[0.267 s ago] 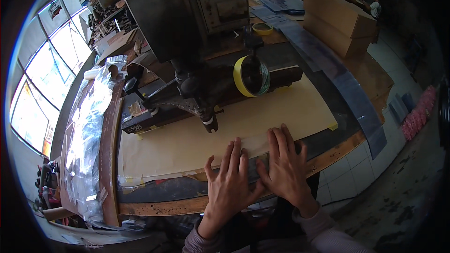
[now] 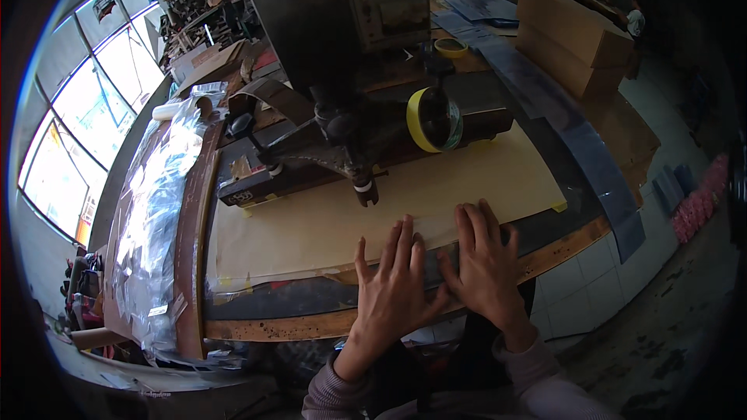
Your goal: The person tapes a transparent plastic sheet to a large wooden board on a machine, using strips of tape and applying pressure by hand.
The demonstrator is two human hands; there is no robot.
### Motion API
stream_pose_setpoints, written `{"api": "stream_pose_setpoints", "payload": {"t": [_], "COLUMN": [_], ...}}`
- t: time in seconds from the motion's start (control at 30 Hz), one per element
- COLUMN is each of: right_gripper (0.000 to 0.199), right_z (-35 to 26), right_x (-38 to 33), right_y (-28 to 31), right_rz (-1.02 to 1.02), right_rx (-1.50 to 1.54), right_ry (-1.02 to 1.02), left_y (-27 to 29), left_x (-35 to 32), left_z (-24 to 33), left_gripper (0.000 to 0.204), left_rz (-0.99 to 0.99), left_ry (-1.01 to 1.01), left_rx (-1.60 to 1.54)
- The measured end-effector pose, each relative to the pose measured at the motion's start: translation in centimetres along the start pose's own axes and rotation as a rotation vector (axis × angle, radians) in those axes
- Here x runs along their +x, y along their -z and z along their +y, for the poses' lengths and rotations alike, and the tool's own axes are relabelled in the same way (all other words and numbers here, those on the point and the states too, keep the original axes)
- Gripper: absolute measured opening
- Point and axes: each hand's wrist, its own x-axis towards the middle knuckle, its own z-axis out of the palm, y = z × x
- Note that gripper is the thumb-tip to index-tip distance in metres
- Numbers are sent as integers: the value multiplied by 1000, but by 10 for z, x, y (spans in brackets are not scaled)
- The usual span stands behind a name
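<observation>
The left hand [image 2: 393, 295] and right hand [image 2: 486, 276] are appearing slightly higher and farther right than before, the whole view shifting along with them. Both are lying open, gripping nothing, fingertips resting on the near part of the pale sheet [image 2: 311, 237]. The sheet is lying on a dark mat [image 2: 288, 301] on the counter [image 2: 296, 329], beneath a dark machine [image 2: 303, 23]. A yellow tape roll [image 2: 416, 120] is hanging over the sheet's far side, and a cardboard box [image 2: 572, 35] is standing beyond it, to the right
</observation>
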Motion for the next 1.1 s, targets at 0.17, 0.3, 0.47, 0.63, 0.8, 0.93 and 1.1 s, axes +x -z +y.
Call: {"api": "stream_pose_setpoints", "payload": {"t": [0.17,0.3,0.47,0.63,0.8,0.93,1.1], "right_gripper": [59,55,48,40,42,46,49], "right_z": [14,10,11,17,28,32,32], "right_x": [-2,-4,0,23,54,72,83], "right_y": [3,11,2,-11,-17,-21,-28], "right_rz": [-39,0,-24,52,-26,-54,-74], "right_rx": [76,-28,23,4,-52,-103,-157], "right_ry": [55,130,173,226,260,305,321], "left_y": [-3,-9,-17,-22,-36,-41,-46], "left_x": [2,1,8,31,59,72,81], "left_z": [-2,0,3,3,1,-10,-20], "left_gripper": [67,66,60,52,45,48,39], "left_rz": [7,57,118,68,146,54,144], "left_ry": [-11,-28,-41,30,40,-18,-16], "left_rx": [-31,21,115,51,104,201,93]}}
